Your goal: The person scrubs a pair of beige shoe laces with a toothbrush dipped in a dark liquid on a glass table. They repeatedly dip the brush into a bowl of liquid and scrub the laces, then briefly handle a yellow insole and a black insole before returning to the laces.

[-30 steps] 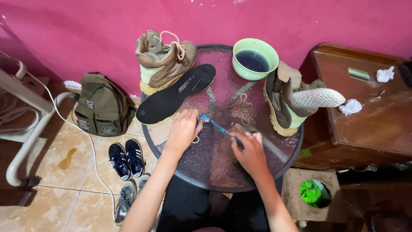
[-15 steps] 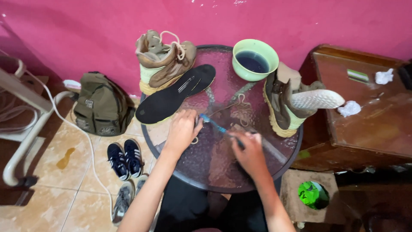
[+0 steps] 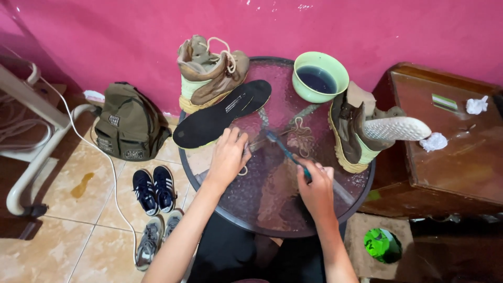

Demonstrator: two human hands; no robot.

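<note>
The right hand [image 3: 316, 187] is closed around the handle of a blue toothbrush [image 3: 287, 153], whose head points up and to the left over the round glass tabletop [image 3: 272, 209]. The left hand [image 3: 228, 157] presses down on a pale shoelace [image 3: 299, 137] lying on the glass, its fingers [image 3: 237, 140] curled narrow and pinning the lace near the toothbrush head; a loop of the lace shows just below the hand. Just behind the left hand lies a black insole [image 3: 222, 112], slanting across the tabletop's left edge. A tan boot [image 3: 209, 73] stands at the back left, its laces loose on top. A green bowl [image 3: 320, 77] of dark water sits at the back, and a second boot [image 3: 361, 131] lies on its side at the right edge with a white insole [image 3: 397, 127] sticking out. On the tiled floor to the left are a green backpack [image 3: 128, 123] and a pair of dark sneakers [image 3: 153, 188].
</note>
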